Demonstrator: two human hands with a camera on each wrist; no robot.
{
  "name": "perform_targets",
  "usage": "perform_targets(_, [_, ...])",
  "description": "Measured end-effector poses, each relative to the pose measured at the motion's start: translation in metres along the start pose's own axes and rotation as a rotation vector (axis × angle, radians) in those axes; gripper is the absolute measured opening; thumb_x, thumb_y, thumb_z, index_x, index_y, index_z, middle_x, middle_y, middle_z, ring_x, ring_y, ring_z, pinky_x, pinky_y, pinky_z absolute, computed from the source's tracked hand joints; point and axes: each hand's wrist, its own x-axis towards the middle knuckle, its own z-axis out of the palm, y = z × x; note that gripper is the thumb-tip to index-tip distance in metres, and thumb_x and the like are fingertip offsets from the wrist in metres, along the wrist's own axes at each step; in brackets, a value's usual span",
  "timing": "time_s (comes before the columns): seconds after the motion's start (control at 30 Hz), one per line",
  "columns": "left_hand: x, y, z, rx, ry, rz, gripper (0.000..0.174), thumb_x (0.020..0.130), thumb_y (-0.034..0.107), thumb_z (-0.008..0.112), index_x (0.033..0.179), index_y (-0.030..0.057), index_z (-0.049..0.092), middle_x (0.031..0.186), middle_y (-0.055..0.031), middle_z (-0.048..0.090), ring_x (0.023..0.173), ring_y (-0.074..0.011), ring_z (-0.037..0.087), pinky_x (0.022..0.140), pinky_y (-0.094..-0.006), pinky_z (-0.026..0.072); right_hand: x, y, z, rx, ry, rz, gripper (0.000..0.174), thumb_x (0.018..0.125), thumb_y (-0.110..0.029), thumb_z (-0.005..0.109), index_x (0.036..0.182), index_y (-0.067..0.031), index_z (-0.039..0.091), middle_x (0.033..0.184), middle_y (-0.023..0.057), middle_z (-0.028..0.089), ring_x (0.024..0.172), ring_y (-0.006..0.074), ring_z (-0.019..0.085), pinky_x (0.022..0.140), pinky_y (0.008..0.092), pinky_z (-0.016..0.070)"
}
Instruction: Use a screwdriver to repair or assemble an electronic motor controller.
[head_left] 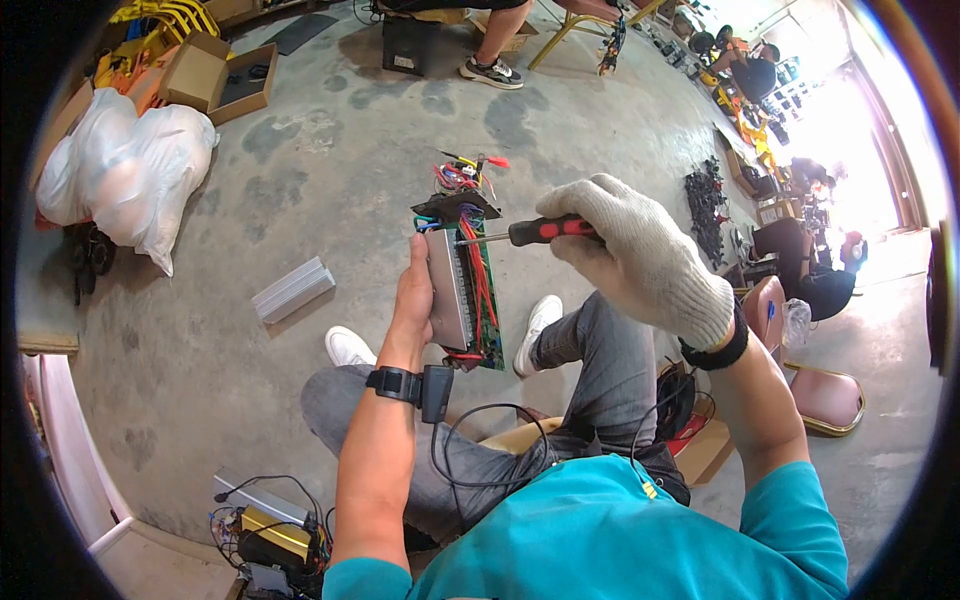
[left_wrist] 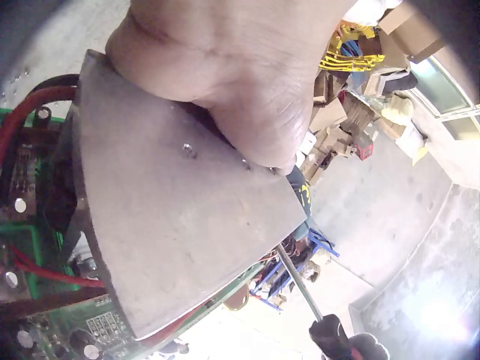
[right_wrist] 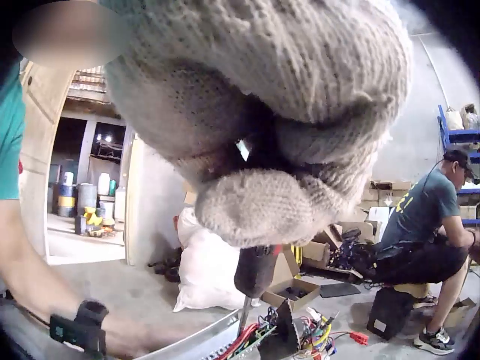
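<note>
My bare left hand [head_left: 412, 305] grips a circuit board assembly by its flat grey metal plate [head_left: 447, 290], thumb along the plate's edge. The green board [head_left: 491, 340] lies against the plate, with red wires running down it and loose coloured leads at the far end. My right hand [head_left: 645, 262], in a knitted white glove, holds a screwdriver [head_left: 548, 231] with a black and red handle. Its thin shaft points left, the tip right at the plate's upper edge beside the wires. In the left wrist view, the shaft [left_wrist: 298, 281] meets the plate's edge.
A silver finned metal case [head_left: 293, 291] lies on the concrete floor to the left. Farther off are white plastic bags [head_left: 130, 170] and an open cardboard box [head_left: 240, 85]. A gold-coloured unit with wires [head_left: 275, 535] sits by my left elbow. Other people sit around the room.
</note>
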Motion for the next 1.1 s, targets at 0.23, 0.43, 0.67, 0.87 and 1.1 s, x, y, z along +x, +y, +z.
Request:
perform_targets(0.23, [-0.001,-0.001,-0.003,0.037,0.018,-0.002,0.081,0.105,0.074,0.038,0.127,0.0019,0.067,0.108,-0.0101,0.075,0.091,-0.0165,0.074,0.082,-0.0319,0.0611,-0.001,0.001,0.007,0.123,0.094,0.183,0.028,0.098,-0.022,0.070,0.117,-0.0028,0.064,0.095,0.0227,0.072,0.092,0.0406,0.072,0.082,0.0456,0.0560])
perform_targets(0.43, [-0.001,0.001,0.001,0.038,0.004,0.030,0.080,0.106,0.073,0.037,0.129,0.0015,0.065,0.107,-0.0103,0.075,0.090,-0.0165,0.074,0.080,-0.0319,0.0619,-0.004,0.001,0.007,0.132,0.115,0.106,0.026,0.094,-0.013,0.071,0.118,-0.0046,0.065,0.098,0.0194,0.068,0.096,0.0392,0.071,0.084,0.0443,0.0562])
perform_targets(0.67, [-0.007,0.005,0.007,-0.026,0.032,0.010,0.079,0.107,0.071,0.035,0.131,0.0015,0.064,0.105,-0.0104,0.076,0.086,-0.0167,0.075,0.076,-0.0320,0.0633,-0.007,0.002,0.003,0.073,0.029,0.031,0.038,0.088,0.000,0.073,0.125,-0.0068,0.067,0.111,0.0149,0.066,0.105,0.0351,0.068,0.091,0.0426,0.0541])
perform_targets(0.87, [0.000,-0.002,0.000,0.001,-0.009,0.015,0.081,0.106,0.073,0.036,0.130,0.0012,0.065,0.106,-0.0106,0.076,0.088,-0.0168,0.075,0.077,-0.0326,0.0631,-0.003,0.002,0.004,0.093,0.144,-0.014,0.032,0.088,-0.006,0.075,0.119,-0.0068,0.067,0.106,0.0177,0.069,0.101,0.0398,0.069,0.087,0.0444,0.0552])
perform_targets(1.1, [0.001,-0.003,0.000,-0.051,-0.009,-0.021,0.081,0.105,0.075,0.035,0.132,0.0042,0.064,0.108,-0.0115,0.075,0.091,-0.0196,0.076,0.081,-0.0356,0.0639,-0.015,0.010,0.001,0.131,0.225,-0.012,0.033,0.090,-0.005,0.074,0.122,-0.0034,0.067,0.104,0.0181,0.072,0.097,0.0367,0.072,0.085,0.0407,0.0567])
